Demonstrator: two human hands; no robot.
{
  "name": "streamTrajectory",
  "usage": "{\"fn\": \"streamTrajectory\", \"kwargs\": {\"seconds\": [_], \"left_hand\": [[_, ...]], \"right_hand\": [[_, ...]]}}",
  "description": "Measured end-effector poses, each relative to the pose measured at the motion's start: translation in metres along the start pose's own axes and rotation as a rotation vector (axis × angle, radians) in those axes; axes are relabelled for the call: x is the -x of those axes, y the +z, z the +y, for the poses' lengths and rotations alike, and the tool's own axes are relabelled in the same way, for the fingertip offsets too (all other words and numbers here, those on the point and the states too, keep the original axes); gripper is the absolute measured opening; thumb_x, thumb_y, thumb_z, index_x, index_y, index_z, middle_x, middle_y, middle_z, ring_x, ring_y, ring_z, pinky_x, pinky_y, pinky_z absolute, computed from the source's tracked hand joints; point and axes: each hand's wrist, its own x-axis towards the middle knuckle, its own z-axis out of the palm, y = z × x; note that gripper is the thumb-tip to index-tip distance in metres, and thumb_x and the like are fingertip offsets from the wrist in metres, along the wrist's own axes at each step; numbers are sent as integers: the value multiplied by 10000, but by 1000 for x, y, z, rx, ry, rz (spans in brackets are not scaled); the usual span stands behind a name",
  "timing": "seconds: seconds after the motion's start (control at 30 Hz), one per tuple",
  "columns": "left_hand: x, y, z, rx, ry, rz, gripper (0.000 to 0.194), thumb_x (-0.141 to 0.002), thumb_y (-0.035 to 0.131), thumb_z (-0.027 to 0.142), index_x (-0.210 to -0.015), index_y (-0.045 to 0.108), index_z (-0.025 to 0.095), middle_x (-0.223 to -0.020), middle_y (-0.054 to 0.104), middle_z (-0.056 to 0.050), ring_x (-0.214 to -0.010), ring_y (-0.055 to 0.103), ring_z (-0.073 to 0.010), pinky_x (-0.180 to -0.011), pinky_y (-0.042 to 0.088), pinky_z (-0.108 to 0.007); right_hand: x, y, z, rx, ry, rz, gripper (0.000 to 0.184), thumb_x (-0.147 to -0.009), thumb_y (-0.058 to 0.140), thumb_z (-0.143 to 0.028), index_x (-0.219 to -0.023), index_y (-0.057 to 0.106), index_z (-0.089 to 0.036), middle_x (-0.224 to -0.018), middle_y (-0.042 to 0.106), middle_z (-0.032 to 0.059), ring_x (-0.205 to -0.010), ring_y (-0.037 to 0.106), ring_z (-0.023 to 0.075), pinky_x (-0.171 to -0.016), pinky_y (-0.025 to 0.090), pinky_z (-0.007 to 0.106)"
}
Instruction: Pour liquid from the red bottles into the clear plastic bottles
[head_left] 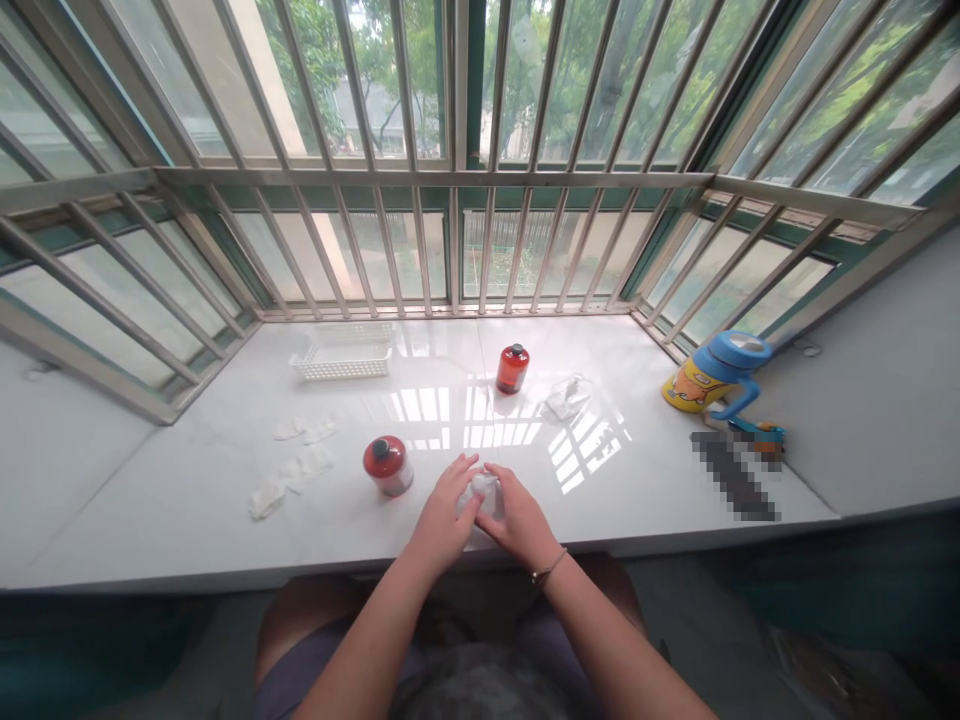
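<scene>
My left hand (448, 505) and my right hand (520, 510) meet near the front edge of the white counter. Between them sits a small white, crumpled-looking thing (486, 488), with the fingers of both hands curled round it. Much of it is hidden, so its exact kind cannot be made out. Left of my hands stands a red bottle (388, 467) with a black cap and a pale label. A second red bottle (513, 370), also black-capped, stands farther back.
Several crumpled white pieces (304, 467) lie at the left. A white plastic basket (345, 368) stands near the barred window. Right of the far bottle lies a clear plastic wrapper (568, 397). A blue-lidded yellow cup (705, 375) and a blurred-out dark object (735, 478) occupy the right side.
</scene>
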Motion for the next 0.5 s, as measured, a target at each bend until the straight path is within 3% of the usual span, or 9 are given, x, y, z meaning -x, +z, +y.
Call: {"fn": "streamTrajectory", "kwargs": {"seconds": [0.2, 0.33, 0.43, 0.5], "left_hand": [[0, 1, 4, 70, -49, 86, 233, -938, 685, 272, -1163, 747, 288, -1506, 646, -62, -1530, 487, -292, -1302, 378, -555], [-2, 3, 2, 103, -67, 146, 112, -870, 784, 279, -963, 723, 260, -1439, 669, -65, -1478, 532, -304, -1270, 403, -534], [-5, 6, -2, 74, -101, 229, 281, -772, 890, 311, -824, 625, 234, -1352, 682, -75, -1366, 607, -325, -1201, 458, -540], [-4, 8, -5, 48, -121, 275, 431, -669, 962, 322, -865, 589, 233, -1364, 649, -84, -1349, 604, -340, -1179, 469, -553]], "right_hand": [[0, -2, 0, -9, -15, -22, 690, -933, 773, -416, -1530, 459, -272, -1458, 620, 136, -1350, 629, 305, -1145, 545, 522], [1, -1, 1, -6, -30, -14, 671, -930, 781, -400, -1507, 468, -261, -1444, 623, 142, -1344, 628, 307, -1144, 540, 528], [1, 1, 2, 9, -35, -15, 677, -921, 786, -388, -1499, 460, -251, -1436, 618, 153, -1344, 622, 318, -1148, 531, 543], [1, 2, 3, 21, -24, -16, 696, -906, 789, -362, -1502, 450, -248, -1426, 618, 154, -1330, 626, 321, -1140, 536, 545]]}}
